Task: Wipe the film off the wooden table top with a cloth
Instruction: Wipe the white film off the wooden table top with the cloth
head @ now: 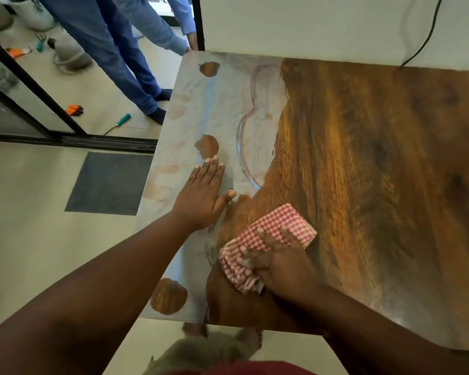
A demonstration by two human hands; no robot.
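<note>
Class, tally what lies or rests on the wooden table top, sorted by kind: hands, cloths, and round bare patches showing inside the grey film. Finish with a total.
Hands: 2, left hand flat on the film, right hand on the cloth
Cloths: 1, red checked cloth
Round bare patches: 3
Total: 6

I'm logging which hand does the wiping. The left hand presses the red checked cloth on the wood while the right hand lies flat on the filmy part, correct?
Swapped. In the head view the right hand presses the red checked cloth on the wood, and the left hand lies flat on the film.
</note>
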